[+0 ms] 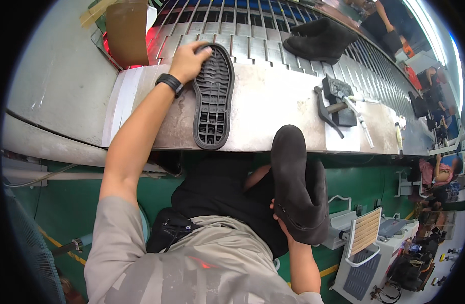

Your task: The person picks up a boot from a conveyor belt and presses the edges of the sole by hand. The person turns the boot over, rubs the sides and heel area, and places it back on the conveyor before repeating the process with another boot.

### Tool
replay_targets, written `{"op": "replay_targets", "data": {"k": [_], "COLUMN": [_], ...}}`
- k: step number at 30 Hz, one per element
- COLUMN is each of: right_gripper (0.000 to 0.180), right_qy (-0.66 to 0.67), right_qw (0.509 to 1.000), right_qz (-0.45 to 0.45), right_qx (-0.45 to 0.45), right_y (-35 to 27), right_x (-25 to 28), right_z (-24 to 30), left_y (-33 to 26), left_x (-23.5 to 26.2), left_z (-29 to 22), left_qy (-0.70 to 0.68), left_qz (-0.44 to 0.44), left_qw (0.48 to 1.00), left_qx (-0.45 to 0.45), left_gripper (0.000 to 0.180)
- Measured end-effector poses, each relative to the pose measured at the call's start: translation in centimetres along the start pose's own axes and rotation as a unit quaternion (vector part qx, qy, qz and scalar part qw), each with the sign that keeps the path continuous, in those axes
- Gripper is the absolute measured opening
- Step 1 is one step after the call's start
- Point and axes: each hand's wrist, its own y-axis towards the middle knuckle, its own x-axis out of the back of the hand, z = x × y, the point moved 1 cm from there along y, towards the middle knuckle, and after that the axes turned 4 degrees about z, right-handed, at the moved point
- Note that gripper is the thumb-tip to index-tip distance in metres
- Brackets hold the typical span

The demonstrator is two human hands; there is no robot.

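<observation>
My left hand (pixel 189 62) grips the toe end of a black rubber shoe sole (pixel 212 96), thumb over its edge. The sole lies on the pale worktop with its ribbed, gridded inner side up. Its lower end reaches the table's front edge. In my right hand (pixel 279 213) is a dark suede ankle boot (pixel 299 187), held over my lap just off the table edge. The toe points toward the table and the opening faces right. Most of the right fingers are hidden behind the boot.
A second dark boot (pixel 321 39) lies on the metal roller conveyor (pixel 237 30). A hammer (pixel 329 109) rests against a black block (pixel 340 91) on the worktop (pixel 273 101), beside white-handled brushes (pixel 358 119). A brown panel (pixel 127 33) stands at the left. Other people work far right.
</observation>
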Motion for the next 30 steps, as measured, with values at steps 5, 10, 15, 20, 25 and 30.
{"op": "replay_targets", "data": {"k": [5,10,15,20,25,30], "right_gripper": [0.076,0.084,0.093,0.087,0.075,0.070], "right_qy": [0.007,-0.065,-0.198,-0.152,0.002,0.074], "right_qw": [1.000,0.996,0.978,0.983,0.985,0.974], "right_qz": [-0.004,0.004,0.044,0.056,0.165,0.207], "right_qx": [-0.024,-0.062,-0.042,-0.086,-0.056,-0.053], "right_y": [1.1,1.6,1.1,1.2,1.7,2.5], "right_x": [1.3,1.7,-0.8,-0.2,-0.9,-2.4], "right_z": [-1.3,-0.5,0.2,0.8,-1.4,-1.4], "left_y": [-5.0,-16.1,-22.5,-22.8,-23.0,-22.3], "left_x": [2.5,3.1,2.4,0.1,-1.0,-0.2], "left_z": [-4.1,-9.8,-10.3,-9.6,-8.8,-10.8], "left_qy": [-0.470,-0.591,-0.638,-0.665,-0.653,-0.619], "left_qz": [0.029,0.128,0.202,0.231,0.261,0.200], "left_qw": [0.870,0.765,0.722,0.703,0.709,0.751], "left_qx": [0.149,0.223,0.179,0.101,0.048,0.109], "left_gripper": [0.028,0.032,0.052,0.059,0.076,0.069]}}
